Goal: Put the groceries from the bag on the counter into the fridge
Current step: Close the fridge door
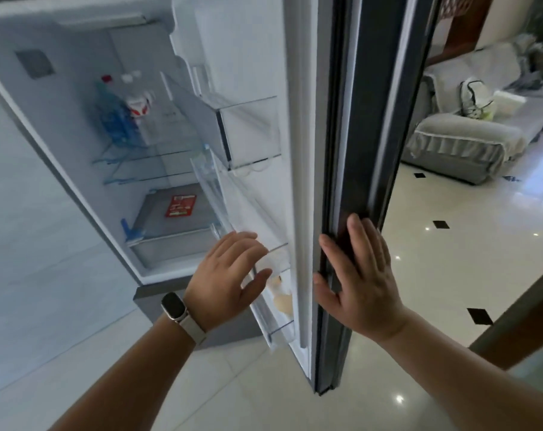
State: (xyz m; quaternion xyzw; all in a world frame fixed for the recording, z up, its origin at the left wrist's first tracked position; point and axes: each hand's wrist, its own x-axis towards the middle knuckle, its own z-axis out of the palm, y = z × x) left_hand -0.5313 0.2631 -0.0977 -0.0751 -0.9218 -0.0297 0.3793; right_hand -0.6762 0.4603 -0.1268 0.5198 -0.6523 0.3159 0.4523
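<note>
The fridge stands open, its door [298, 169] swung out edge-on toward me. My right hand [360, 278] lies flat against the dark outer edge of the door, fingers spread. My left hand [229, 275], with a watch on the wrist, hovers open beside the lower clear door bin [273, 306], holding nothing. Pale rounded items [282, 298] lie in that bin, partly hidden. Inside, a blue bottle with a red cap [114, 113] and a white-and-red carton [139, 107] stand on a glass shelf [146, 150]. A red packet [181, 205] lies lower down. The bag and counter are out of view.
An upper door bin [248, 132] holds nothing I can see. To the right, across a glossy tiled floor [444, 250], is a grey sofa [460, 141] with a bag on it. A white wall runs along the left.
</note>
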